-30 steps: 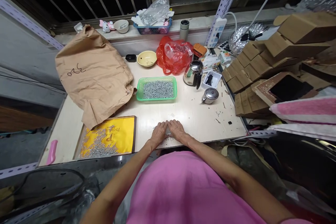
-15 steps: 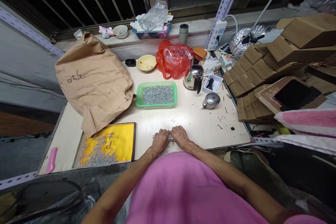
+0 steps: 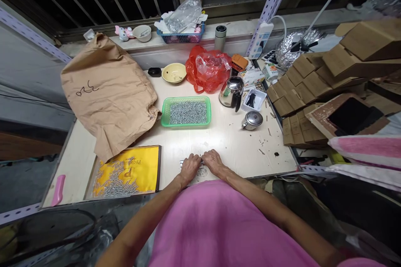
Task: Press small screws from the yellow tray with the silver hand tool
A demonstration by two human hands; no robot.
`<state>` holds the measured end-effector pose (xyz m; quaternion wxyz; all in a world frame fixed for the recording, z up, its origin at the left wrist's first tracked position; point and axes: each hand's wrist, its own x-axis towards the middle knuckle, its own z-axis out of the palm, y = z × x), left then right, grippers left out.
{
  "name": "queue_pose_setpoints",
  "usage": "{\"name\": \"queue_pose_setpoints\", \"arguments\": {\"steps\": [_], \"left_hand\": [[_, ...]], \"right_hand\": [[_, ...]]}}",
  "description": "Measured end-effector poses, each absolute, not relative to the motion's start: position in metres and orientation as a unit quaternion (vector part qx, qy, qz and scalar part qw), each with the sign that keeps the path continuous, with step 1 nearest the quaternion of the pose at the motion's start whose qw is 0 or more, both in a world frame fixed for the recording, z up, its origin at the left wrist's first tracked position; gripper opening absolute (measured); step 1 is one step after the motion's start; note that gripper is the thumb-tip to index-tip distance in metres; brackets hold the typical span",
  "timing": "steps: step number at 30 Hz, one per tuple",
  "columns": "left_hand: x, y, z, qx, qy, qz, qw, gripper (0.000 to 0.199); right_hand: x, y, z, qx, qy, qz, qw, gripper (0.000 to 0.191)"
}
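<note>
My left hand (image 3: pixel 190 168) and my right hand (image 3: pixel 214 162) rest low over the pale table, close together near its front edge. The fingers of both are curled and pressed down on something small that I cannot make out. A bit of metal shows beside my left hand, and small pieces (image 3: pixel 201 172) lie on the table between the hands. Beyond them stands a green basket (image 3: pixel 164 112) full of small metal pins. To the left, a yellow-lined tray (image 3: pixel 149 169) bears many loose metal pins.
A large brown paper bag (image 3: pixel 115 96) covers the back left. Behind the basket are a yellow bowl (image 3: pixel 174 73) and a red plastic bag (image 3: pixel 206 71). A steel kettle (image 3: pixel 232 91), a small steel pot (image 3: pixel 252 120) and stacked cardboard boxes (image 3: pixel 307 75) stand to the right.
The view has shifted slightly. My hands stay close together with fingers curled; a little more of the small metal bit shows to the left of my left hand.
</note>
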<state>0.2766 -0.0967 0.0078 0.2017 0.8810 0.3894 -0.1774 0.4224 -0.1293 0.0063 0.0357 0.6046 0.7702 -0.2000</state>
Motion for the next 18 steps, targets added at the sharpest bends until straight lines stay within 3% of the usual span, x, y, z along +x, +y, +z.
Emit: {"name": "queue_pose_setpoints", "arguments": {"steps": [5, 11, 18], "left_hand": [[0.276, -0.104, 0.01, 0.881, 0.403, -0.159, 0.191, 0.02], [0.277, -0.116, 0.005, 0.864, 0.45, -0.126, 0.188, 0.044], [0.25, -0.136, 0.019, 0.833, 0.503, -0.042, 0.226, 0.058]], "right_hand": [[0.423, -0.138, 0.005, 0.612, 0.771, -0.177, 0.012, 0.011], [0.42, -0.16, -0.014, 0.626, 0.766, -0.135, -0.051, 0.047], [0.41, -0.18, -0.04, 0.64, 0.756, -0.117, -0.07, 0.055]]}}
